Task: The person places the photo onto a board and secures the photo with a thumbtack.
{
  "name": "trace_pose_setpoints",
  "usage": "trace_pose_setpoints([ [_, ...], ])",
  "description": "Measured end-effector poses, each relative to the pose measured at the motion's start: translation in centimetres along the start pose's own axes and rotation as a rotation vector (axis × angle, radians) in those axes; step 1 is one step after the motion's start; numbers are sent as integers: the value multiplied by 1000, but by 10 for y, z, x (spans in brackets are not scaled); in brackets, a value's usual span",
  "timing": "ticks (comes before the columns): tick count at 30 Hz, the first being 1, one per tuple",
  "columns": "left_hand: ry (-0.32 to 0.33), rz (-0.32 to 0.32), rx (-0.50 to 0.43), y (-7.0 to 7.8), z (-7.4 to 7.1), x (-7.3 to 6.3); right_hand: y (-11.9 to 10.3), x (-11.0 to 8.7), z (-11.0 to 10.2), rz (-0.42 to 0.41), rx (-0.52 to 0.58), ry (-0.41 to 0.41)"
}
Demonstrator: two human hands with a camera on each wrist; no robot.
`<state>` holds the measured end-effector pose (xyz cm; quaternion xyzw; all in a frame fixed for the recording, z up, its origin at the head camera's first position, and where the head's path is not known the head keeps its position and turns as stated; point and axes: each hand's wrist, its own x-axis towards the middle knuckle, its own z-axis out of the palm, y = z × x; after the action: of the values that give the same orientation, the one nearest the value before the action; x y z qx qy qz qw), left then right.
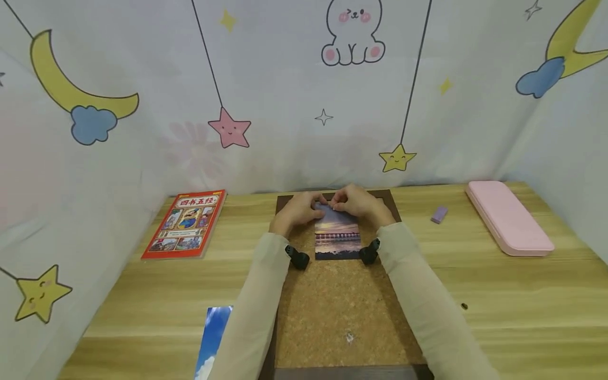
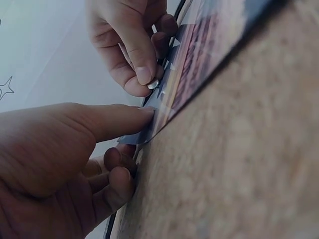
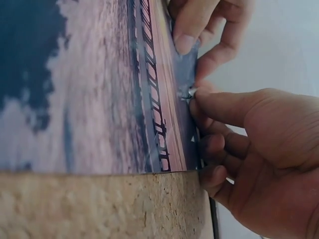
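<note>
A sunset photo (image 1: 337,237) of a pier over water lies on the upper part of a brown-framed cork board (image 1: 339,311). At its top edge, the right hand (image 1: 358,203) pinches a small pale push pin (image 3: 189,93) between thumb and index finger, the pin's tip right at the photo. Beside it, the left hand (image 1: 300,208) holds the photo's top left corner, thumb flat on the front and the other fingers curled behind. In the left wrist view the photo (image 2: 199,55) lifts slightly along that edge.
A red book (image 1: 187,224) lies left of the board, and a blue sky picture (image 1: 214,338) is partly under the left forearm. To the right are a purple eraser-like block (image 1: 439,214), a pink case (image 1: 510,219) and a small dark bit (image 1: 464,306). A patterned curtain (image 1: 285,79) hangs behind.
</note>
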<state>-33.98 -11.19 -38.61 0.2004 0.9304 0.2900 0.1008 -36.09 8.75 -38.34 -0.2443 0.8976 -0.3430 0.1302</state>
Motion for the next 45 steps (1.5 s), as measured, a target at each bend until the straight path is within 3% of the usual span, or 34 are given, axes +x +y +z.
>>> trace_pose_setpoints([
  [8, 15, 26, -6, 6, 1, 11, 3, -1, -13, 14, -11, -2],
  [23, -16, -11, -10, 5, -2, 6, 4, -1, -7, 41, 2, 43],
  [45, -20, -55, -70, 0, 1, 1, 4, 2, -3, -18, -92, -70],
])
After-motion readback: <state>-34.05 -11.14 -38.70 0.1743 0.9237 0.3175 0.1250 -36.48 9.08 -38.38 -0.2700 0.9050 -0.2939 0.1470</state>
